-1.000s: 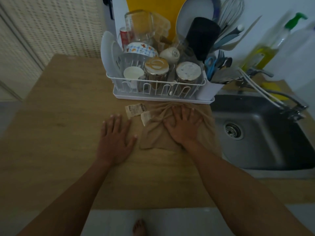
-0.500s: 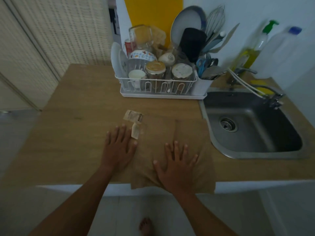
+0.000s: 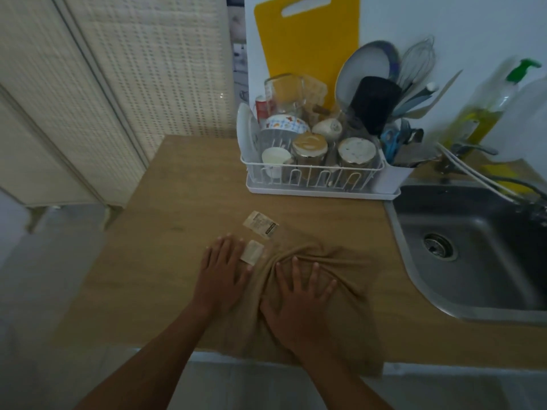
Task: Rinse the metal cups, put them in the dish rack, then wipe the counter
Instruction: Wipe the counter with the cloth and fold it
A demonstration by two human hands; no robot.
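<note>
**A:** Two hands are down flat. The right hand point(image 3: 299, 300) lies with its grip spread apart, fingers point(image 3: 297, 270) splayed and palm pressed onto the tan cloth point(image 3: 334, 279), clamped on nothing. The left hand point(image 3: 220, 278) is also opened out, resting on the bare wood of the table point(image 3: 177, 232) just beside the cloth's left edge, with one fingertip touching a small paper tag point(image 3: 252, 253).

**B:** So this is the wiping step?

**A:** I judge so. Two metal cups point(image 3: 309, 150) point(image 3: 356, 153) stand upside down at the front of the white dish rack point(image 3: 322, 192), so rinsing and racking look finished.

**B:** How should the wipe go?

**A:** Keep the palm's weight even so the cloth slides rather than bunches. It has gathered into folds ahead of the fingertips, which cuts the area in contact. Flattening it first would help. The left hand seems best used as a brace on the wood. A second, larger tag point(image 3: 260, 225) lies near the cloth's far left corner; both scraps may be swept along.

**B:** Which way does the cloth lie?

**A:** Its long axis runs from the near table edge, where its near end hangs over, away toward the rack. The folds fan out from the fingers toward the sink point(image 3: 473, 261) on the right. The rack is well apart from it, at the back of the table.
</note>
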